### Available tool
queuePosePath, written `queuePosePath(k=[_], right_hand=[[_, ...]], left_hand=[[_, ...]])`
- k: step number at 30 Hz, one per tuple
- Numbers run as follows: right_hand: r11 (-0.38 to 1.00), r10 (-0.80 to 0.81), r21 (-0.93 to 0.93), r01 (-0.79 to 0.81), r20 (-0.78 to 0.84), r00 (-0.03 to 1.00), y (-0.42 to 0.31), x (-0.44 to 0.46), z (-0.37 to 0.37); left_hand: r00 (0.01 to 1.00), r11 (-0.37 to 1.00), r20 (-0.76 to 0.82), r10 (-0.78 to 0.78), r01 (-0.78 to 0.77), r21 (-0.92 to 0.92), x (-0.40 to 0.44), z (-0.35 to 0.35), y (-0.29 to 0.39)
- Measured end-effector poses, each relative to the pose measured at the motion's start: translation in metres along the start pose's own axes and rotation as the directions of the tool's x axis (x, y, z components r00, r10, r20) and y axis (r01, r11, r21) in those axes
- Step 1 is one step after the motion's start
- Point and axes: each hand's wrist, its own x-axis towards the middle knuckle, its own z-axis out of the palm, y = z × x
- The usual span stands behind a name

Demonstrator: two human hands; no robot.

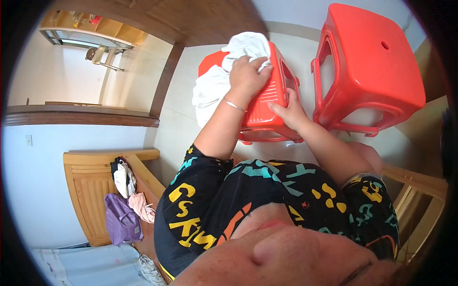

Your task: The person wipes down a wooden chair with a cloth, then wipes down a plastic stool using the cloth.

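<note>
A red plastic stool (262, 110) with a ribbed surface stands in front of me on the tiled floor. White cloth (249, 43) lies bunched on its far part, and my left hand (247, 78), with a bracelet at the wrist, presses down with fingers curled into it. More white cloth (210, 95) drapes over the stool's left side; whether it is one piece or two I cannot tell. My right hand (291, 113) grips the stool's right edge, thumb on top and the other fingers partly hidden over the side.
A larger-looking red stool (377, 57) with a hole in its seat stands close on the right. Behind is a brown wooden panel (210, 19). On the left, a purple bag (121, 219) and clothes (125, 178) lie by a wooden bed frame (86, 200). A doorway opens at upper left.
</note>
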Motion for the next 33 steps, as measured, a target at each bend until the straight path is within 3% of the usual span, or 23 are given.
queuePosePath(k=[3, 5, 7, 9, 13, 15, 17, 22, 25, 27, 29, 32, 33], right_hand=[[0.999, -0.004, -0.052, 0.003, -0.016, 1.0, 0.001, 0.003, 0.002], [1.0, -0.02, -0.023, 0.02, -0.01, 1.0, -0.003, 0.003, 0.001], [0.999, -0.031, 0.005, 0.031, -0.009, 0.999, 0.008, 0.013, 0.003], [0.997, -0.059, 0.041, 0.059, -0.006, 0.998, 0.015, 0.019, 0.001], [0.999, -0.023, 0.043, 0.023, -0.009, 1.0, 0.006, 0.015, 0.002], [0.998, -0.016, 0.055, 0.016, -0.007, 1.0, 0.005, 0.014, 0.0], [0.999, 0.024, -0.046, -0.024, -0.012, 1.0, -0.007, 0.009, -0.003], [0.997, 0.007, -0.073, -0.006, 0.019, 1.0, -0.006, 0.012, -0.006], [0.983, -0.026, -0.183, 0.023, -0.014, 1.0, 0.008, 0.016, -0.001], [0.967, -0.059, -0.25, 0.042, -0.061, 0.996, 0.01, 0.016, 0.001], [1.0, -0.004, -0.028, 0.003, -0.01, 1.0, -0.001, 0.011, 0.001], [1.0, 0.007, 0.018, -0.008, 0.031, 0.999, 0.003, 0.017, 0.001], [1.0, 0.008, 0.018, -0.009, 0.034, 0.999, 0.007, 0.019, 0.002]], left_hand=[[0.999, 0.999, 0.007, 0.041, -0.04, -0.024, 0.017, 0.01, 0.006], [0.994, 0.998, -0.098, 0.044, -0.04, 0.039, 0.037, 0.024, -0.005], [0.984, 0.997, -0.18, -0.01, 0.023, 0.071, 0.051, 0.029, -0.015], [0.984, 0.987, -0.119, -0.13, 0.14, 0.079, 0.056, 0.024, -0.02], [0.97, 0.971, -0.136, -0.201, 0.216, 0.106, 0.046, 0.021, -0.033], [0.983, 0.991, -0.147, -0.112, 0.122, 0.059, 0.034, 0.025, -0.043], [0.991, 0.994, -0.09, -0.102, 0.105, 0.038, 0.013, 0.015, -0.031], [0.996, 0.992, 0.051, 0.078, -0.072, -0.104, -0.043, -0.004, 0.005], [0.983, 0.982, 0.124, 0.136, -0.118, -0.148, -0.037, -0.008, 0.018], [0.984, 0.981, 0.077, 0.163, -0.154, -0.114, -0.021, 0.006, 0.018], [0.98, 0.978, 0.035, 0.196, -0.193, -0.076, 0.002, 0.018, 0.011], [0.987, 0.986, -0.018, 0.157, -0.157, -0.051, 0.032, 0.034, -0.007], [0.996, 0.996, -0.037, 0.082, -0.083, -0.028, 0.041, 0.036, -0.016]])
